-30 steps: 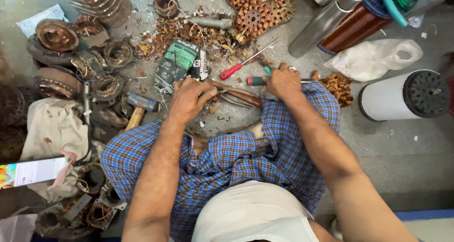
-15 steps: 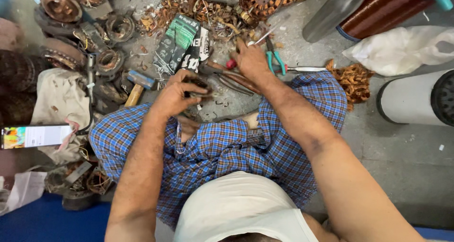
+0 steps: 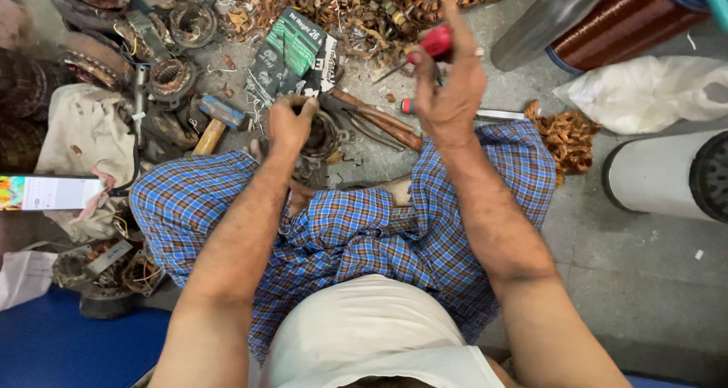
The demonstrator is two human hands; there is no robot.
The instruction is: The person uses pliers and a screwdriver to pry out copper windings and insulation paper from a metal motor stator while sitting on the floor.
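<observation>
1. Between your knees, on the concrete floor (image 3: 644, 282), your left hand (image 3: 292, 122) closes from above over a round motor part (image 3: 322, 138); the fingers curl over its near rim, which looks like a steadying hold so that it cannot roll.
2. Your right hand (image 3: 447, 92) is raised beyond it, fingers wrapped tight round a red-handled screwdriver (image 3: 434, 45). The thin shaft slants down and left towards the motor part, with the tip still apart from it.
3. Just beside your right hand lie long pliers (image 3: 375, 122) with brown handles and a second screwdriver (image 3: 462, 113), flat on the floor within easy reach.
4. Left of your left hand lies a hammer (image 3: 216, 122): wooden handle, blue-grey steel head.
5. Beyond both hands is a heap of copper wire scraps (image 3: 303, 5), loose and tangled, with a dark green-printed packet (image 3: 292, 54) lying on it.
6. Far left of your left hand sit several more motor cores (image 3: 171, 77), rusty and greasy, ringed with dull windings.
7. Right of your right hand are a glossy copper wire spool (image 3: 622, 24), a crumpled white plastic bag (image 3: 644, 92) and a smooth white cylinder (image 3: 652, 175).
8. Your checked blue cloth (image 3: 364, 229) drapes over both legs, soft and creased.
</observation>
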